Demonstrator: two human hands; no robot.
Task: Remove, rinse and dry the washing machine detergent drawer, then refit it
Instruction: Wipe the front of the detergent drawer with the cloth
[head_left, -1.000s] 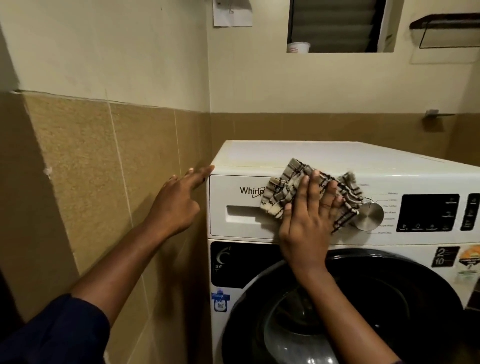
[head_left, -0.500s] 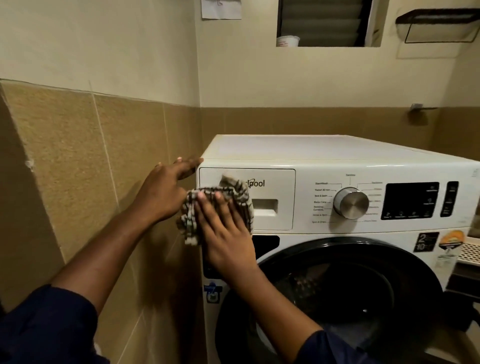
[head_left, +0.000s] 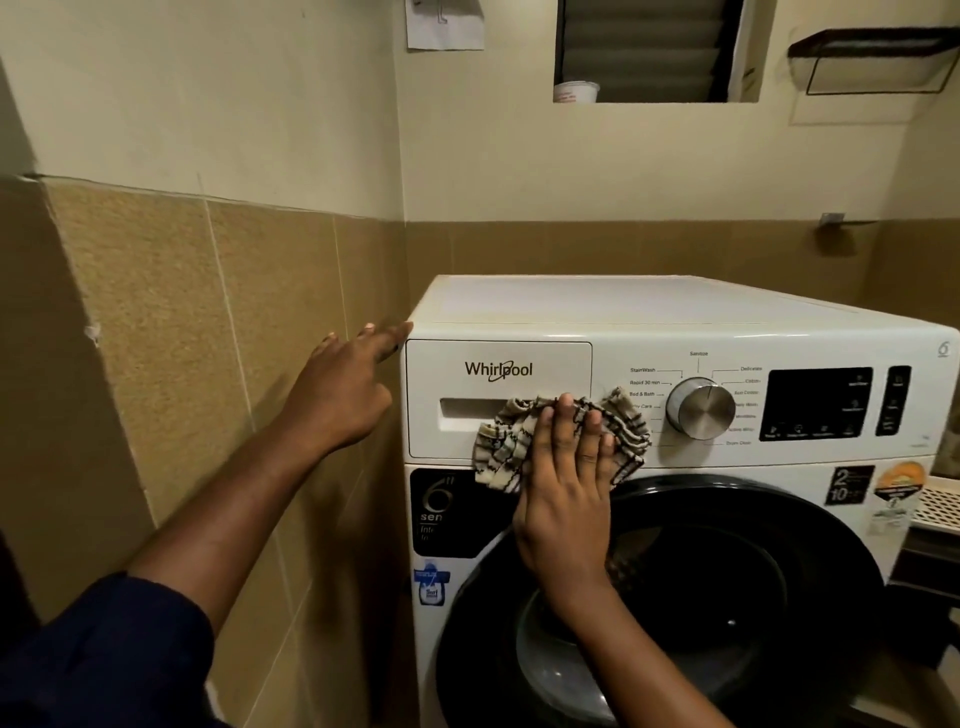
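The white detergent drawer (head_left: 498, 379) sits closed in the top left of the washing machine (head_left: 623, 306) front, with a logo and a recessed handle slot. My right hand (head_left: 563, 488) presses a crumpled striped cloth (head_left: 519, 447) flat against the drawer's lower right corner and the panel beside it. My left hand (head_left: 343, 389) rests with fingers spread at the machine's top left corner, fingertips touching the edge, holding nothing.
A silver dial (head_left: 700, 408) and a dark display (head_left: 815, 402) lie right of the cloth. The round dark door (head_left: 727, 597) is below. A tiled wall (head_left: 208, 338) stands close on the left. A white basket edge (head_left: 935, 504) shows at far right.
My right hand slid the cloth from the drawer's left edge rightward to its lower right corner. A second ago it was near the dial. My left hand stayed at the corner.
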